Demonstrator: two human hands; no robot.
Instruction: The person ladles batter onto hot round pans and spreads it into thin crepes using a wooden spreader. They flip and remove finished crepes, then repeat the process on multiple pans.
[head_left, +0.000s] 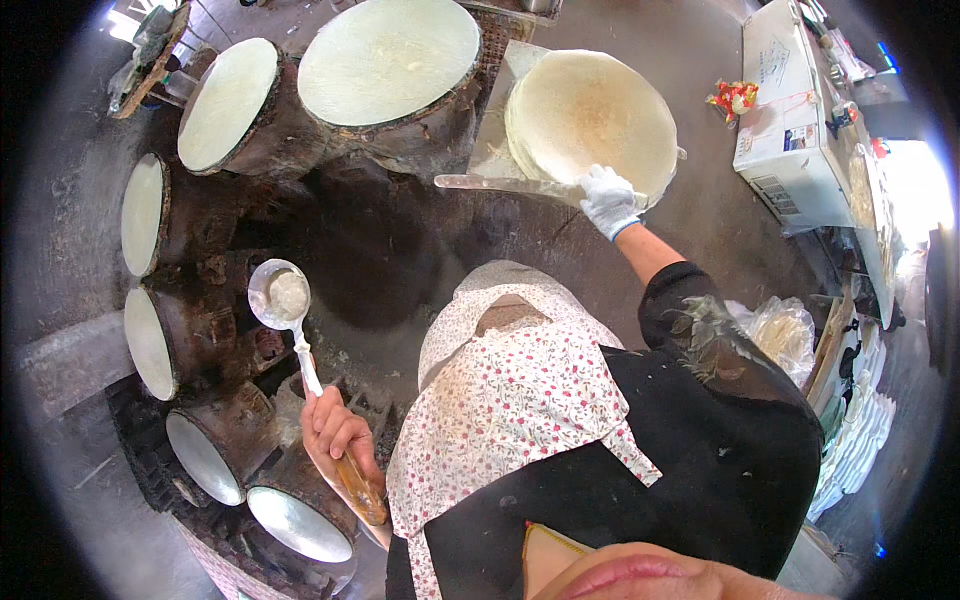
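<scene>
My bare left hand (pixel 338 432) is wrapped round the wooden handle of a ladle (pixel 284 294), held upright-ish over the dark gap inside the ring of griddles. Pale batter shows in its bowl. My right hand (pixel 608 203), in a white glove, grips one end of a long flat spatula (pixel 490 183), whose blade points left. That hand is at the near edge of a stack of large round thin pancakes (pixel 590 110), pale with a browned middle on top. Whether the blade touches the stack I cannot tell.
Round griddles on sooty drum stoves curve around my left: cream-coloured sheets cover the far large one (pixel 390 60) and others, while the nearest (pixel 300 523) looks bare grey. A white chest freezer (pixel 785 130) stands far right. A clear plastic bag (pixel 785 335) lies beside my right arm.
</scene>
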